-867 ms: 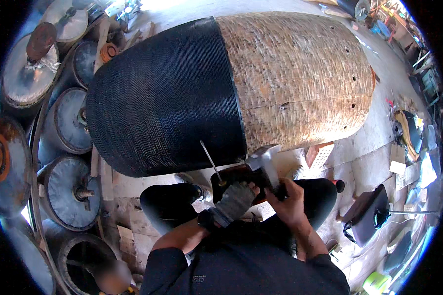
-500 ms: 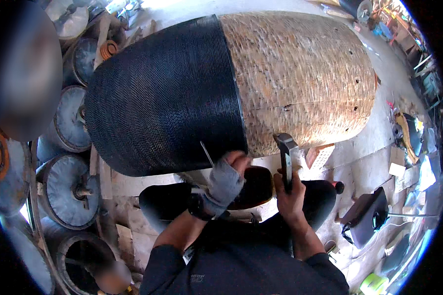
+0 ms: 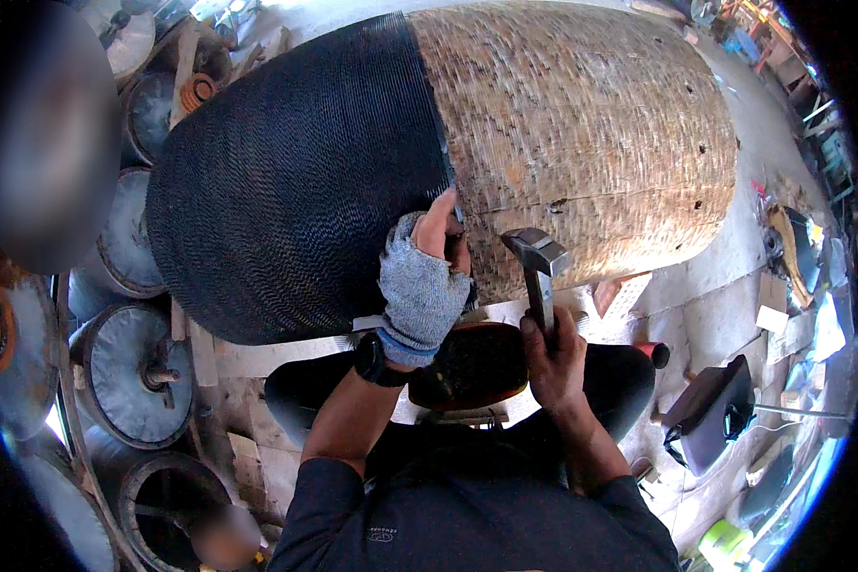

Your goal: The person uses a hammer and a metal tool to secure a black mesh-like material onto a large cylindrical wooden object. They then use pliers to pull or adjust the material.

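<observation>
A person in a dark shirt, seen from above, works with knees spread at a large barrel-shaped drum [image 3: 429, 153] that lies on its side across the view, just beyond the knees. Its left part is wrapped in a black ribbed covering [image 3: 276, 200]; its right part is a rough, tan, flecked surface [image 3: 582, 143] with a few small dark holes. The left hand [image 3: 416, 281], in a grey fingerless glove with a dark watch [image 3: 376, 366] at the wrist, is up against the near side of the drum, fingers partly curled at the border between black and tan; whether it pinches anything small, I cannot tell. The right hand [image 3: 556, 360], bare, is closed around the handle of a hammer [image 3: 538, 262], whose metal head is raised in front of the tan part. Between the knees sits a dark brown container [image 3: 477, 404] with rounded corners, its contents too dim to make out. Grey-ended rollers [image 3: 135, 375] crowd the left side; a black bag [image 3: 705, 417] stands on the floor at right.
</observation>
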Demonstrator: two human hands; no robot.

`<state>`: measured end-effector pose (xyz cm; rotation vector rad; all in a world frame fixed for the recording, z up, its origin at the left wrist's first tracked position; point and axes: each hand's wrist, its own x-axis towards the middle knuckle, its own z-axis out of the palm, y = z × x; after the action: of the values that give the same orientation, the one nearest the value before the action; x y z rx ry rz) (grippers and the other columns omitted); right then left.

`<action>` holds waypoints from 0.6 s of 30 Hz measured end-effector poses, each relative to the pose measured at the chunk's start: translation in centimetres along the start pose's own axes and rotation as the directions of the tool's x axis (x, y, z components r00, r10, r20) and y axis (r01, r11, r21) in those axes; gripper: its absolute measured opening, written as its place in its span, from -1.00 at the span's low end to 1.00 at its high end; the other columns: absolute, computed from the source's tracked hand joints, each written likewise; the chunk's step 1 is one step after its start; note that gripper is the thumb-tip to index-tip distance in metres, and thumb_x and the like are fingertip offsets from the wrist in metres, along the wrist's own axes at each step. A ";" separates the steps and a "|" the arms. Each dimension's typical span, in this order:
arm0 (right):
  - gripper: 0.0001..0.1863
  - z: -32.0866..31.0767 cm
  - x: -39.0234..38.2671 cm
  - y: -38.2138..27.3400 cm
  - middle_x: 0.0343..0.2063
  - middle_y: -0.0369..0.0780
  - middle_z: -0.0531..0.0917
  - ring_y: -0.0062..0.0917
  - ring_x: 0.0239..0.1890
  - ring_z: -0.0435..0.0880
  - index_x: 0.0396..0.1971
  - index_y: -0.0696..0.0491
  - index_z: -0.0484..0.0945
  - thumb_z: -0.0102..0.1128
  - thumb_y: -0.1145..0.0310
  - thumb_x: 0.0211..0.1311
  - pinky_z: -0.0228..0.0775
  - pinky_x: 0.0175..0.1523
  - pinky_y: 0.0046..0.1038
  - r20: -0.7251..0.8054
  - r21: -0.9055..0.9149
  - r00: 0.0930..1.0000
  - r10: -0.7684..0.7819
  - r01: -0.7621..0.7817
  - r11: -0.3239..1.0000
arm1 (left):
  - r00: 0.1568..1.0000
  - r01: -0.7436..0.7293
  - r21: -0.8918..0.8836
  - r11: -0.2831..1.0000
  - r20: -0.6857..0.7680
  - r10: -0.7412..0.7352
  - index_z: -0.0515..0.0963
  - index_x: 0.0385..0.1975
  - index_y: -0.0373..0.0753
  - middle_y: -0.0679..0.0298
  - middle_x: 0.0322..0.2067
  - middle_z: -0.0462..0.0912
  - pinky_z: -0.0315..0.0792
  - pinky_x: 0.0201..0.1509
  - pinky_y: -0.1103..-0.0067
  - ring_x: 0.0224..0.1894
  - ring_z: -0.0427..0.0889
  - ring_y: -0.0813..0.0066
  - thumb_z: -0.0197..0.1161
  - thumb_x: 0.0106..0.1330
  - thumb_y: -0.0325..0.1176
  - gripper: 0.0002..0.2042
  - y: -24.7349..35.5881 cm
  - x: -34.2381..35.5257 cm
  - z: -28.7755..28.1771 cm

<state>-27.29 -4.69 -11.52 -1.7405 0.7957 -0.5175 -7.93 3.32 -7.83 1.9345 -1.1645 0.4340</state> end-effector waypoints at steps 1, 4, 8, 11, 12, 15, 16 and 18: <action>-0.74 0.0 0.1 0.0 -0.42 -0.07 0.66 -0.48 -0.41 0.62 -0.11 0.21 0.51 0.24 0.36 0.34 0.48 -0.25 -0.39 0.010 -0.027 1.000 0.001 0.000 1.000 | 1.000 0.018 -0.010 1.000 0.002 -0.018 0.35 0.21 -0.31 0.14 -0.29 0.61 0.49 -0.11 0.35 -0.22 0.60 0.19 0.34 0.02 -0.62 -0.35 0.0 0.0 0.1; -0.72 0.1 0.5 -0.3 -0.39 0.01 0.65 -0.26 -0.37 0.68 -0.07 0.21 0.49 0.21 0.35 0.35 0.50 -0.23 -0.32 0.027 -0.105 0.997 -0.069 0.072 0.992 | 0.994 0.094 0.023 0.995 0.045 -0.095 0.32 0.24 -0.28 0.17 -0.32 0.61 0.49 -0.10 0.36 -0.23 0.61 0.21 0.36 -0.02 -0.60 -0.30 0.8 0.5 -0.6; -0.69 0.2 1.2 0.0 -0.38 0.06 0.64 -0.09 -0.35 0.68 -0.02 0.23 0.47 0.17 0.35 0.37 0.50 -0.22 -0.25 0.019 -0.145 0.976 -0.216 0.216 0.966 | 0.990 0.136 0.052 0.989 0.025 -0.138 0.31 0.25 -0.29 0.17 -0.30 0.60 0.49 -0.10 0.36 -0.23 0.61 0.21 0.38 -0.06 -0.58 -0.27 1.0 0.9 0.0; -0.68 0.2 1.2 -0.1 -0.40 0.06 0.63 -0.05 -0.37 0.67 0.00 0.24 0.45 0.12 0.34 0.40 0.50 -0.24 -0.23 0.028 -0.128 0.972 -0.232 0.234 0.964 | 0.985 0.169 0.063 0.984 0.023 -0.171 0.30 0.27 -0.28 0.17 -0.28 0.60 0.49 -0.11 0.36 -0.22 0.60 0.20 0.40 -0.08 -0.57 -0.23 1.3 0.8 0.2; -0.68 0.2 1.3 -0.1 -0.41 0.07 0.63 -0.04 -0.37 0.66 0.01 0.24 0.44 0.10 0.34 0.40 0.49 -0.25 -0.22 0.030 -0.129 0.971 -0.238 0.240 0.962 | 0.984 0.178 0.081 0.981 0.018 -0.180 0.29 0.27 -0.28 0.16 -0.27 0.59 0.49 -0.11 0.35 -0.21 0.60 0.19 0.41 -0.08 -0.56 -0.22 1.6 1.1 0.2; -0.70 0.2 1.5 -0.5 -0.43 0.07 0.62 -0.01 -0.40 0.66 0.00 0.23 0.44 0.06 0.34 0.42 0.49 -0.28 -0.18 0.020 -0.140 0.960 -0.278 0.278 0.950 | 0.979 0.202 0.090 0.975 0.010 -0.203 0.27 0.30 -0.28 0.15 -0.24 0.59 0.49 -0.11 0.34 -0.19 0.60 0.18 0.43 -0.11 -0.56 -0.17 1.6 0.9 0.7; -0.70 0.2 1.5 -0.7 -0.44 0.08 0.62 0.00 -0.41 0.65 0.00 0.23 0.45 0.05 0.34 0.42 0.48 -0.29 -0.17 0.013 -0.145 0.955 -0.296 0.295 0.944 | 0.978 0.209 0.085 0.974 0.007 -0.210 0.26 0.31 -0.28 0.14 -0.24 0.59 0.49 -0.11 0.33 -0.19 0.60 0.17 0.44 -0.12 -0.55 -0.16 1.5 0.8 0.9; -0.72 0.3 1.9 -1.1 -0.45 0.08 0.61 0.02 -0.42 0.65 -0.03 0.21 0.45 0.05 0.34 0.42 0.48 -0.31 -0.15 0.075 -0.234 0.975 -0.208 0.220 0.947 | 0.969 0.243 0.113 0.963 0.011 -0.246 0.25 0.31 -0.29 0.14 -0.23 0.60 0.49 -0.11 0.33 -0.19 0.60 0.17 0.46 -0.13 -0.55 -0.14 1.8 0.9 0.8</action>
<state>-25.46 -5.69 -10.68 -2.0729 0.6583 -0.5371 -9.06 1.79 -6.90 2.1534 -0.9166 0.3480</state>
